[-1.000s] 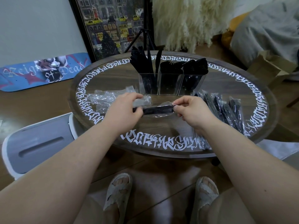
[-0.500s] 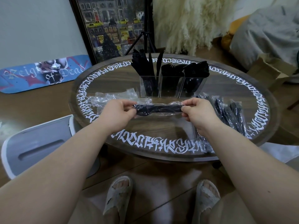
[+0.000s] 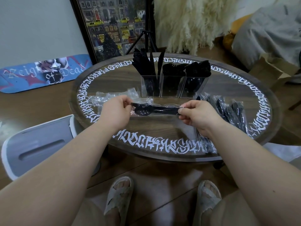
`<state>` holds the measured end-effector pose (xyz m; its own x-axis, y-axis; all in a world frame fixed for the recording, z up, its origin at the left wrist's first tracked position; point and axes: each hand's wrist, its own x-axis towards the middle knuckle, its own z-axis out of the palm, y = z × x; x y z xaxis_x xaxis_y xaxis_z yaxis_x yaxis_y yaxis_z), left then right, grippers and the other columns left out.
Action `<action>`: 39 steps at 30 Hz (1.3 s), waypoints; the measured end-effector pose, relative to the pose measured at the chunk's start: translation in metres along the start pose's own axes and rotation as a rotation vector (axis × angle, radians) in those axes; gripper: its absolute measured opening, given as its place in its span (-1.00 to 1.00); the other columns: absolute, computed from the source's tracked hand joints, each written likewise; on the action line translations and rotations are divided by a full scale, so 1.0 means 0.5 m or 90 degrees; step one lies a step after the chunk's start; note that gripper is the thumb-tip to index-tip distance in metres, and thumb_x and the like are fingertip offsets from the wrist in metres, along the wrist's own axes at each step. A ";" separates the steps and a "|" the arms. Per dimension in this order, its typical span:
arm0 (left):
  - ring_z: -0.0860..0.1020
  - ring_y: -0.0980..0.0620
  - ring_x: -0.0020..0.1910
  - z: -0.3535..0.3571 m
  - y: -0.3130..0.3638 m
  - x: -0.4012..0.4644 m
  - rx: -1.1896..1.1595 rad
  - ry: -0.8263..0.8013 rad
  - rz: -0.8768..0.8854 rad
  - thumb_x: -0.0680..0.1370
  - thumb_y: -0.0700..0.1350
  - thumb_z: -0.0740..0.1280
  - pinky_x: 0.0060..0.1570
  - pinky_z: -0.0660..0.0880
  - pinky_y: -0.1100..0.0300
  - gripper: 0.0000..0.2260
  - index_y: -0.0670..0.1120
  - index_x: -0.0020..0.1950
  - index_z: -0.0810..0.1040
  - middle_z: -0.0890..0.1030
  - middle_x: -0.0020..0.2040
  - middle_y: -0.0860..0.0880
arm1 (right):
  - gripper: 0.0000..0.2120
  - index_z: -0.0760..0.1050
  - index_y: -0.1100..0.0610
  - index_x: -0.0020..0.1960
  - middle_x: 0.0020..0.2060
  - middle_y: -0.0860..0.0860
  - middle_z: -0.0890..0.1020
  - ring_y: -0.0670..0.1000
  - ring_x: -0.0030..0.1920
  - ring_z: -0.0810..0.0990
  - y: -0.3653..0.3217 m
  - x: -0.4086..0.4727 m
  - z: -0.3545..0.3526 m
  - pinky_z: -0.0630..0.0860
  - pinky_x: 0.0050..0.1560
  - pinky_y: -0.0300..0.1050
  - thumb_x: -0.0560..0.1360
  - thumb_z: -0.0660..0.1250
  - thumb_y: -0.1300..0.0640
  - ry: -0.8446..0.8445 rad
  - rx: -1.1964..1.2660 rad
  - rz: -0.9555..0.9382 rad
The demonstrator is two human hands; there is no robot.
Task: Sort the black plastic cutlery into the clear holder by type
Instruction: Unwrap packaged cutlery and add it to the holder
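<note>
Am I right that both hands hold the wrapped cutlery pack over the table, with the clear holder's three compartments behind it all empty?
Not quite. In the head view the left hand and right hand do hold the wrapped cutlery pack over the table, but the clear holder already has black cutlery standing in all three compartments.

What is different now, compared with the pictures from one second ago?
The hands have drawn apart along the wrapped cutlery packet, so its spoon bowl now shows beside the left hand; the right hand pinches the other end. Both kept their grip. The clear holder, the empty wrappers and the wrapped packets stayed put.
</note>
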<state>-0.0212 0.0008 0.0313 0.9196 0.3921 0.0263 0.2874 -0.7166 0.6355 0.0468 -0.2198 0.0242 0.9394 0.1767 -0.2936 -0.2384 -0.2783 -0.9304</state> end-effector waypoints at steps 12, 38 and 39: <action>0.55 0.01 -0.12 0.000 -0.011 0.007 0.084 0.048 -0.017 0.59 -0.24 0.20 -0.12 0.45 0.16 -0.76 -0.06 0.21 0.52 0.62 0.02 -0.03 | -0.91 0.52 0.22 -0.13 -0.32 0.08 0.56 -0.07 -0.38 0.54 -0.017 -0.010 0.002 0.54 -0.35 -0.27 0.49 0.34 0.37 -0.031 0.110 0.019; 0.35 -0.01 0.36 0.017 0.035 -0.019 0.335 -0.069 0.159 0.63 -0.02 0.17 0.39 -0.06 -0.39 -0.68 0.18 0.38 0.39 0.45 0.31 0.08 | -0.86 0.54 0.07 -0.08 -0.20 0.01 0.61 -0.07 -0.31 0.57 -0.010 -0.010 0.007 0.53 -0.22 -0.18 0.53 0.31 0.29 -0.065 -0.107 -0.099; 0.39 -0.01 0.33 0.017 0.036 -0.018 0.328 -0.074 0.153 0.64 -0.04 0.16 0.39 -0.05 -0.37 -0.68 0.18 0.37 0.40 0.46 0.29 0.06 | -0.85 0.56 0.02 -0.04 -0.15 -0.03 0.63 -0.07 -0.24 0.59 -0.008 -0.011 0.007 0.53 -0.13 -0.16 0.53 0.31 0.26 -0.057 -0.210 -0.150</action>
<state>-0.0222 -0.0207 0.0359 0.9901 0.1390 0.0204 0.1339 -0.9774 0.1639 0.0420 -0.2163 0.0287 0.9300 0.3500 -0.1122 0.0865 -0.5053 -0.8586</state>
